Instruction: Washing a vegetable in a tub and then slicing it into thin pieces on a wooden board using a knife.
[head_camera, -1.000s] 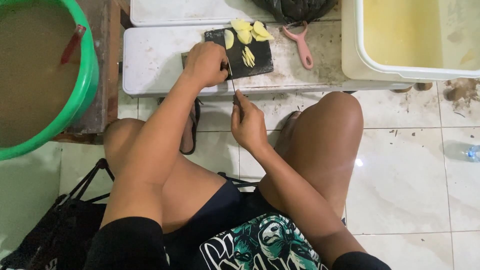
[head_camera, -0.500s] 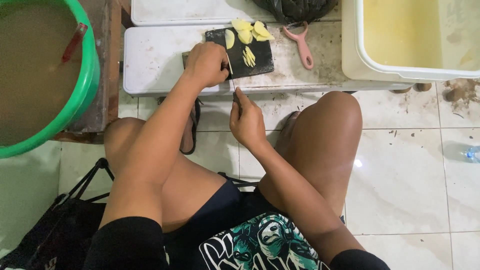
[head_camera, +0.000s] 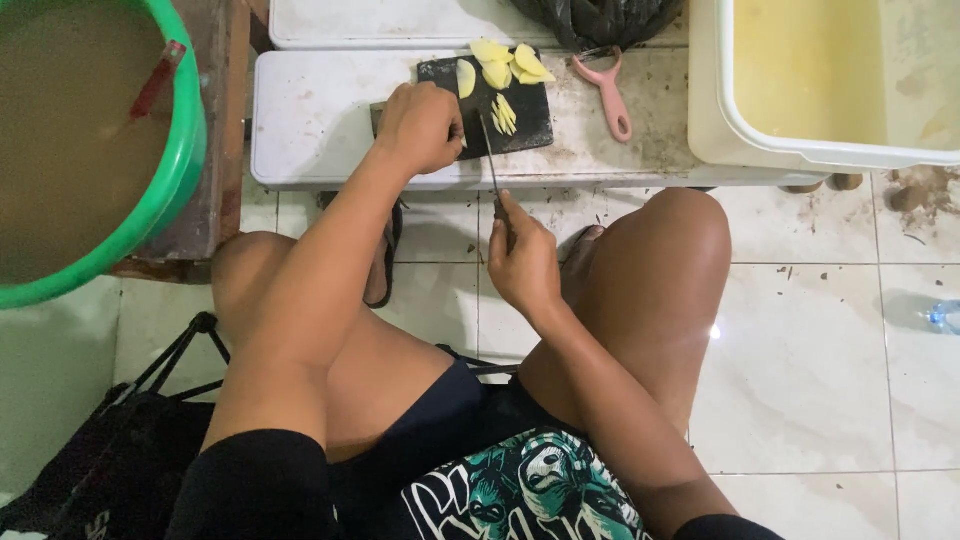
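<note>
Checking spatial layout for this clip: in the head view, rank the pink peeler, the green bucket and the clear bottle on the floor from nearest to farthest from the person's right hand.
Measured from the right hand, which grips a knife:
1. Pink peeler, up on the white board, just right of the black cutting board.
2. Green bucket, far left, at the frame's edge.
3. Clear bottle, on the floor tiles at the far right edge.

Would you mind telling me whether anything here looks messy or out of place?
Brown crumbs and dirt lie scattered on the white floor tiles beside the cream tub, and the white bench is smudged around the cutting board.
</note>
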